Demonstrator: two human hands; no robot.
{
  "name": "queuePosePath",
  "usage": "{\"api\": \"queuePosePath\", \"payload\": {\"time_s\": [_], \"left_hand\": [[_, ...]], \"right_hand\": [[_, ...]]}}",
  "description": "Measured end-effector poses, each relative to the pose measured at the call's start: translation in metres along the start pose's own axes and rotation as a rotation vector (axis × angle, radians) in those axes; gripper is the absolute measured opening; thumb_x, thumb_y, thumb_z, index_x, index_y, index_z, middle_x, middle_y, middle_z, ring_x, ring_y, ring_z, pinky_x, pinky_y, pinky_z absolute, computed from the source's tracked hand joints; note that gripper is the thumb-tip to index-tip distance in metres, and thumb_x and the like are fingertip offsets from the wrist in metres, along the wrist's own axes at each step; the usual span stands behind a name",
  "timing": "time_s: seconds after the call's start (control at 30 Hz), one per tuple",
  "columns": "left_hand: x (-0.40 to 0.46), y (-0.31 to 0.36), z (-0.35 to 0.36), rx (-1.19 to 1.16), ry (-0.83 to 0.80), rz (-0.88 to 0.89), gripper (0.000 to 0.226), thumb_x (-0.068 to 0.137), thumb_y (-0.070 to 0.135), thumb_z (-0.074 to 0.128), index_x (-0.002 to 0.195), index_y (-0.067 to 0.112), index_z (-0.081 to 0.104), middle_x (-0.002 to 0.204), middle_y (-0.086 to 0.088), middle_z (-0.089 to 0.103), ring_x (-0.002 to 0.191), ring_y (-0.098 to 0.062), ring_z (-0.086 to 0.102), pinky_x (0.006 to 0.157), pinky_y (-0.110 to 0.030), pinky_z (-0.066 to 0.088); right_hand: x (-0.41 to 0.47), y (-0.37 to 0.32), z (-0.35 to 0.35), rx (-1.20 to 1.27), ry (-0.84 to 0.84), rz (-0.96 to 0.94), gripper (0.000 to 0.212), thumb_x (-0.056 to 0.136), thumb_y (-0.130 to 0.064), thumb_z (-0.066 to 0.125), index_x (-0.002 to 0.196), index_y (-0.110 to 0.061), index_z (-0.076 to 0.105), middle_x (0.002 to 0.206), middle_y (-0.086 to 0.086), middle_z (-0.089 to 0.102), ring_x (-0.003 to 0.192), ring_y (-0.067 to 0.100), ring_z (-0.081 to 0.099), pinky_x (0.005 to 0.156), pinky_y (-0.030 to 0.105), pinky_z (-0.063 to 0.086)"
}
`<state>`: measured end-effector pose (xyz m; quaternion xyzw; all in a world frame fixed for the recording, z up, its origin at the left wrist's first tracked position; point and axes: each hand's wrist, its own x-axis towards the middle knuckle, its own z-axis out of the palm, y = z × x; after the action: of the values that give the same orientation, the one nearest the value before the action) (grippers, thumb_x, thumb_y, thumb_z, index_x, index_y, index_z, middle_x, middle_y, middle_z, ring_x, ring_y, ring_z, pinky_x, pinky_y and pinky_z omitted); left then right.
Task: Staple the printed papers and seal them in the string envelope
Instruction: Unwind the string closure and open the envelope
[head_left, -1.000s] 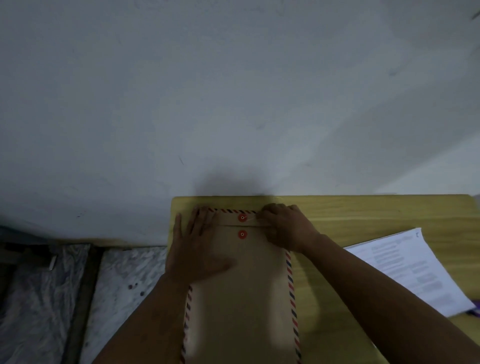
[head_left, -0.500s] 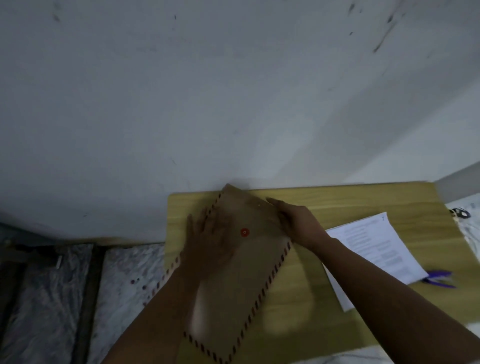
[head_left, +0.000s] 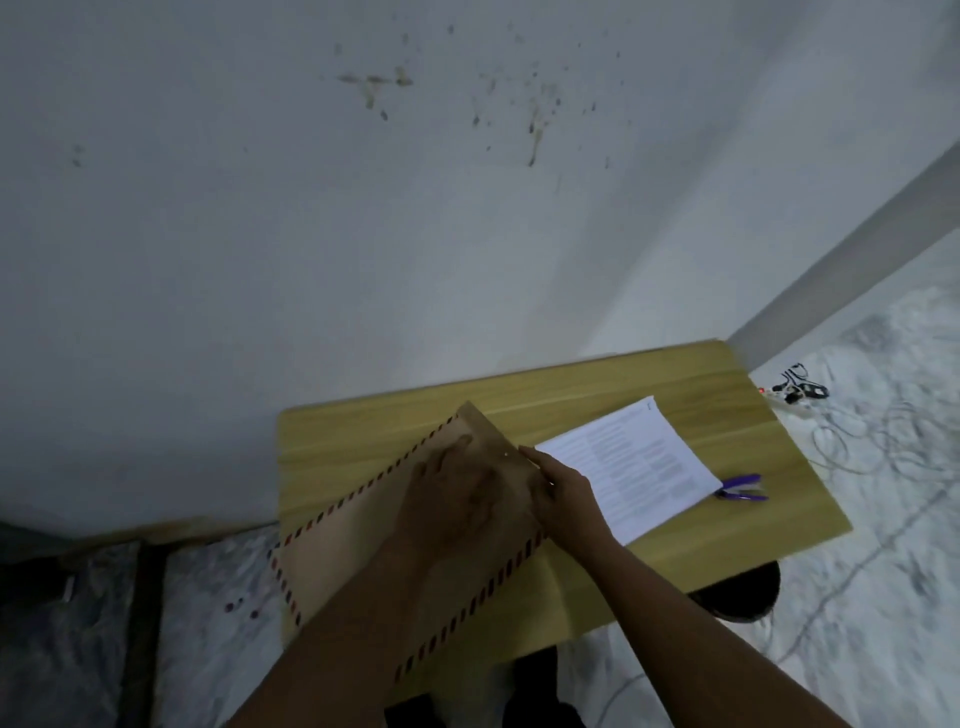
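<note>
I was looking down into what seemed a plain room in a home, used as a makeshift desk corner. A small wooden table stood pushed against a bare white wall that was stained and spotted high up. The floor was pale marble-patterned tile. A power strip lay on it beside the table's far right corner, with thin cables in loose tangles around it. On the table lay printed papers, a purple stapler and a brown envelope, ordinary paperwork things. The light was dim.
</note>
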<state>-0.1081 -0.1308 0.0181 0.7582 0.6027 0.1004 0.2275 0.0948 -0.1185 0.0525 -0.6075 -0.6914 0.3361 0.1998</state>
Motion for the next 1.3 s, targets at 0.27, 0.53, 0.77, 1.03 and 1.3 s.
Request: {"api": "queuePosePath", "payload": {"time_s": [0.27, 0.53, 0.77, 1.03, 1.3], "left_hand": [[0.017, 0.058, 0.013, -0.136, -0.002, -0.257, 0.066, 0.084, 0.074, 0.037, 0.128, 0.029, 0.058, 0.131, 0.000, 0.055, 0.110, -0.025, 0.060, 0.090, -0.047, 0.054], [0.039, 0.109, 0.028, -0.718, 0.083, -0.717, 0.054, 0.079, 0.056, 0.078, 0.117, 0.022, 0.064, 0.111, 0.004, 0.063, 0.103, -0.018, 0.062, 0.081, -0.032, 0.048], [0.054, 0.137, 0.044, -0.783, 0.207, -0.870, 0.048, 0.079, 0.051, 0.081, 0.113, 0.020, 0.066, 0.115, 0.002, 0.066, 0.101, -0.018, 0.061, 0.078, -0.031, 0.046], [0.063, 0.167, 0.052, -0.920, 0.334, -0.935, 0.046, 0.081, 0.046, 0.081, 0.115, 0.019, 0.066, 0.108, 0.003, 0.066, 0.087, -0.006, 0.058, 0.067, -0.023, 0.046], [0.067, 0.175, 0.055, -1.012, 0.418, -0.950, 0.043, 0.075, 0.043, 0.081, 0.111, 0.025, 0.065, 0.109, 0.002, 0.070, 0.096, -0.015, 0.066, 0.087, -0.042, 0.060]], "right_hand": [[-0.015, 0.025, -0.025, 0.071, 0.086, 0.010, 0.044, 0.095, -0.013, 0.058, 0.139, -0.017, 0.058, 0.071, 0.001, 0.067, 0.061, 0.014, 0.061, 0.058, 0.026, 0.047], [-0.008, 0.058, -0.056, 0.269, -0.016, 0.058, 0.041, 0.096, -0.025, 0.064, 0.137, -0.028, 0.059, 0.088, -0.007, 0.074, 0.077, 0.007, 0.070, 0.066, 0.028, 0.056], [0.012, 0.087, -0.072, 0.422, -0.114, 0.139, 0.043, 0.091, -0.011, 0.061, 0.133, -0.023, 0.064, 0.095, 0.003, 0.077, 0.085, 0.022, 0.073, 0.075, 0.049, 0.062], [0.032, 0.094, -0.093, 0.694, -0.312, 0.331, 0.027, 0.085, -0.006, 0.060, 0.103, -0.015, 0.078, 0.101, 0.015, 0.075, 0.096, 0.039, 0.071, 0.082, 0.058, 0.059], [0.043, 0.101, -0.098, 0.693, -0.366, 0.261, 0.029, 0.088, -0.003, 0.059, 0.106, -0.016, 0.075, 0.103, 0.011, 0.075, 0.100, 0.036, 0.070, 0.089, 0.056, 0.057]]}}
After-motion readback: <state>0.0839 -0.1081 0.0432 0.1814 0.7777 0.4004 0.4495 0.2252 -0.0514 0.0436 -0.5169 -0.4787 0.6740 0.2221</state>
